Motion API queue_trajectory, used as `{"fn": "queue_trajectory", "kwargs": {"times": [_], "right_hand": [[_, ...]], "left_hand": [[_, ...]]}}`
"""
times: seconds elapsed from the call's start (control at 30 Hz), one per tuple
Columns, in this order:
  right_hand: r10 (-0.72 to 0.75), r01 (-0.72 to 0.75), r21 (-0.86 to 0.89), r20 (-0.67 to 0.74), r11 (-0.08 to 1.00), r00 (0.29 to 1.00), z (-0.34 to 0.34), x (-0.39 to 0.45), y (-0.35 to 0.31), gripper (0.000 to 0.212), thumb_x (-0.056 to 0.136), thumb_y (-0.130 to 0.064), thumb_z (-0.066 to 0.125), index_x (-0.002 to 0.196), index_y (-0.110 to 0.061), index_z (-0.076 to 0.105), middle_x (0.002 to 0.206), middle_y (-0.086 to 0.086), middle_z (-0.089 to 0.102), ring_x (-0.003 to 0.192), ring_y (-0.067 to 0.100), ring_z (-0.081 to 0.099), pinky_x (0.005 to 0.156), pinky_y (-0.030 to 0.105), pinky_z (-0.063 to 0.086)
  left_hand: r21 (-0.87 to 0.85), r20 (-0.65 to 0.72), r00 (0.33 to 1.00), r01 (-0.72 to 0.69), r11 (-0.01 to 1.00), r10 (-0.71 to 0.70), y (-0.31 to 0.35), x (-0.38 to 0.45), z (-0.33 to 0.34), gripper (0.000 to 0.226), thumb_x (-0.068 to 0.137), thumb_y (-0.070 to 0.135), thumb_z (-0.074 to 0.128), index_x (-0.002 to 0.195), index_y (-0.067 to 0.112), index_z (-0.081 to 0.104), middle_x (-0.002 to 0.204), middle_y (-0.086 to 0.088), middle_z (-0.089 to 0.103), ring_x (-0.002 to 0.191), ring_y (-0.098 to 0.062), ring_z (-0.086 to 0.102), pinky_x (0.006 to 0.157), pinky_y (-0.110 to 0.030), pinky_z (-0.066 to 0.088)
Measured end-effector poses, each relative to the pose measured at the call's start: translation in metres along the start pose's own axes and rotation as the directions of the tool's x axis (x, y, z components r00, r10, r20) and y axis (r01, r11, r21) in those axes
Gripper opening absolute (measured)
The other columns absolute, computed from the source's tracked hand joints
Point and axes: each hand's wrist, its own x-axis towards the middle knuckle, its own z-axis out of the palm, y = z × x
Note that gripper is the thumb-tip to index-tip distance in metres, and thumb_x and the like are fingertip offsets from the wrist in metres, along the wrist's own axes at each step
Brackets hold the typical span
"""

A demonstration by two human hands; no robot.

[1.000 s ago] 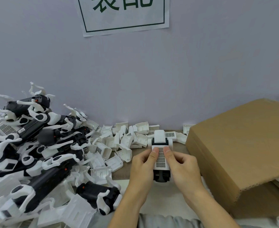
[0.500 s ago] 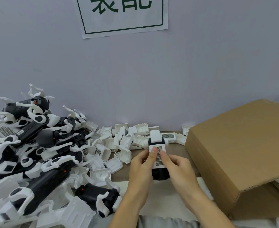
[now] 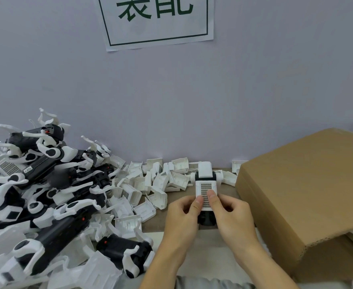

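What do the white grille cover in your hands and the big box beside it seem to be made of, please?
White grille cover: apparently moulded plastic, matte, with crisp edges and a fine slotted panel.
Cardboard box: brown corrugated board, dull; fluting shows along one edge.

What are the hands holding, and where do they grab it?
The left hand and right hand both hold one black-and-white toy, gripping its sides near the lower end, with thumbs pressing on its white grille cover.
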Motion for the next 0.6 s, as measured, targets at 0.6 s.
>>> {"fn": "queue_trajectory", "kwargs": {"times": [0.6], "right_hand": [[-0.17, 0.145, -0.206, -0.112, 0.968, 0.979, 0.0004, -0.0012, 0.0035, 0.011, 0.089, -0.03, 0.073, 0.095, -0.031, 0.064, 0.091, -0.009, 0.069, 0.087, 0.004, 0.065, 0.073, 0.015, 0.049]], "left_hand": [[-0.282, -0.045, 0.981, 0.168, 0.945, -0.187, 0.0067, -0.0013, -0.004, 0.032, 0.089, 0.033, 0.072, 0.096, 0.002, 0.078, 0.099, -0.023, 0.075, 0.099, -0.042, 0.072, 0.098, -0.059, 0.052]]}}
